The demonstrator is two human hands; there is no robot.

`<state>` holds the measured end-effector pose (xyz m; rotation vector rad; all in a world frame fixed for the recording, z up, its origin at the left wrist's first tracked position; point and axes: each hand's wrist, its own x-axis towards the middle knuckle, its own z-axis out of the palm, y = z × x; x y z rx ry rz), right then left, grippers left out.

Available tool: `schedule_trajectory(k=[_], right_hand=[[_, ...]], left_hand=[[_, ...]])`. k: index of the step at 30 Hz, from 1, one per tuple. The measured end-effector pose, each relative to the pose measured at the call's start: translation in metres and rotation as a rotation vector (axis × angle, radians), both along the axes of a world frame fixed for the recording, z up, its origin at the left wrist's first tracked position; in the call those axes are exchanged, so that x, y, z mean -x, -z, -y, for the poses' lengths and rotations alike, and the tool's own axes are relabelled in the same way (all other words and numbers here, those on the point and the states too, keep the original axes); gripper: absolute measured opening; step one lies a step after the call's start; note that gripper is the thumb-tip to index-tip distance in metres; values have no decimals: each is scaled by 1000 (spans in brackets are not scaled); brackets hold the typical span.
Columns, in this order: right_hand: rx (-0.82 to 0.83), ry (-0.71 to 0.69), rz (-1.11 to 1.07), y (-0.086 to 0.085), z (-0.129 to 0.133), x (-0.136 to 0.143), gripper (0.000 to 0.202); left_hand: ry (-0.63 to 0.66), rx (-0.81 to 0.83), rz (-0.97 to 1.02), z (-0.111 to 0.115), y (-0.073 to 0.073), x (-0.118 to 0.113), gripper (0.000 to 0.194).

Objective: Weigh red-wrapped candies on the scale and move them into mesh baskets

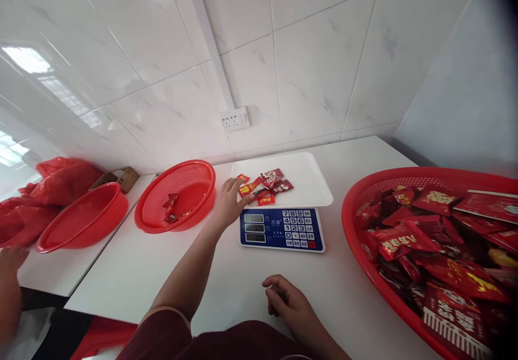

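- The left hand [230,201] reaches to the small heap of wrapped packets [272,176] on the white tray [313,184], near the middle of the frame. Its fingers are moderately wide, with the thumb out at the heap's near-left edge; no packet shows clearly gripped.
- The right hand [289,303] is low in the frame, in front of the scale [279,236], fingers curled in and narrow. The palm is hidden, so I cannot tell whether they are fully closed or hold anything.
- The step in hand looks like handling the heap by its edge. Picking from such an overlapping pile would call for a light pinch on one wrapper, without pushing its neighbours.
- The packets are glossy, crinkled red film with gold and white print; they probably flex and slip easily.
- The tray is smooth, shallow and round-cornered; the scale's blue panel has flat white keys and three small displays, too faint to read surely.
- At the right, a big round red basket [351,219] is full of similar packets. Left of centre, a perforated red basket [204,209] holds a few.
- Farther left are a red basin [91,230], crumpled red bags [67,182] and another person's hand [11,260].
- The counter [234,279] is matt white; the wall [324,63] is glossy veined tile.
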<state>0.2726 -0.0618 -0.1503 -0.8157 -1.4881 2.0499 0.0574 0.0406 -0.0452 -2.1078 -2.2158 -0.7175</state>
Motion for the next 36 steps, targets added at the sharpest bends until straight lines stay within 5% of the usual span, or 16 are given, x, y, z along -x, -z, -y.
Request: schedule_trajectory(k=[3,7,15,20,27,36], right_hand=[[-30,10,34,3,1,0,41],[-106,10,101,7,3,2,38],[-242,17,220,6,5,2,33],[-295,20,263,5,6,1,32],[-412,-14,361,8,8,5,28],[-402,-36,420,-10,7,5,25]], left_hand=[[46,216,-29,-10,1,18,77],[130,359,-65,-34,1,24,91],[283,267,-23,-52,-9,8,69],[246,37,232,-3,-4,6,46],[411,147,334,95,41,-10,25],[588,293,453,119,70,-28,24]])
